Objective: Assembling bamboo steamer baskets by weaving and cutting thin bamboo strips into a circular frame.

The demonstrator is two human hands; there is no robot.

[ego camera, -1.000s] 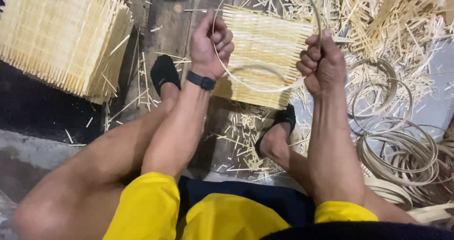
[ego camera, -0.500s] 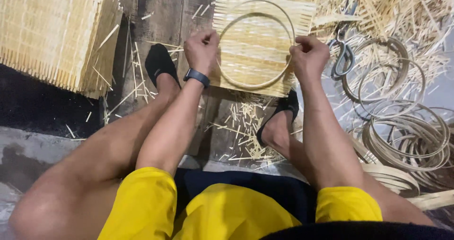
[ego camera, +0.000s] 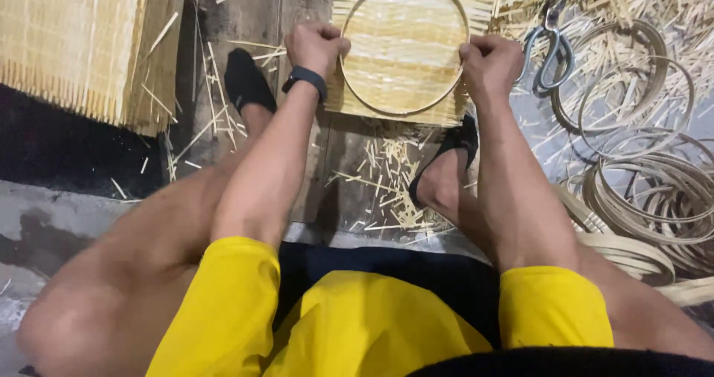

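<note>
A thin round bamboo hoop (ego camera: pixel 405 113) lies flat on a square woven bamboo mat (ego camera: pixel 405 46) on the floor in front of me. My left hand (ego camera: pixel 316 46) grips the hoop's left side with the fingers closed. My right hand (ego camera: pixel 489 63) is closed on the hoop's right side. Both hands press the ring down onto the mat. A dark band sits on my left wrist (ego camera: pixel 303 78). My feet in black sandals rest just below the mat.
A stack of woven bamboo mats (ego camera: pixel 78 46) stands at the upper left. Scissors (ego camera: pixel 549 50) lie right of the mat. Several bamboo hoops (ego camera: pixel 647 191) are piled at the right among loose bamboo splinters (ego camera: pixel 387 176).
The hoop, held up over the mat a second ago, has come down flat onto the mat, and both hands have spread to its left and right sides.
</note>
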